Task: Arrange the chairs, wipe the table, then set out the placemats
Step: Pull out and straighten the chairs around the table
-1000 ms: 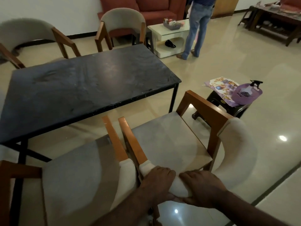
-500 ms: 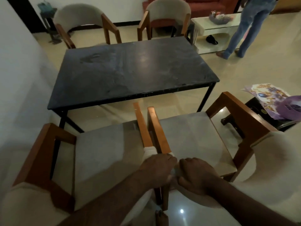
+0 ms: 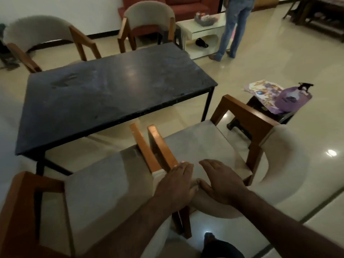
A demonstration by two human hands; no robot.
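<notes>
Chairs come first in this task, and both hands are at one now: the left hand (image 3: 176, 185) and right hand (image 3: 221, 183), low in the centre of the frame, lie flat with fingers (image 3: 183, 167) stretched out and released, grasping nothing, palms over the padded cream backrest of the right-hand cream-cushioned wooden armchair (image 3: 201, 146). The flat palms look placed for pushing or steadying the chair rather than lifting it. Just left of it stands a matching wooden armchair (image 3: 104, 183), their orange-brown armrests almost touching, so the pair sits side by side facing the black stone-topped desk (image 3: 111, 90) at centre left. Two more cream armchairs (image 3: 149, 17) stand beyond its far edge. The colourful printed placemats (image 3: 264, 90) wait on a dark stool at the right, under a purple basket (image 3: 290, 99).
</notes>
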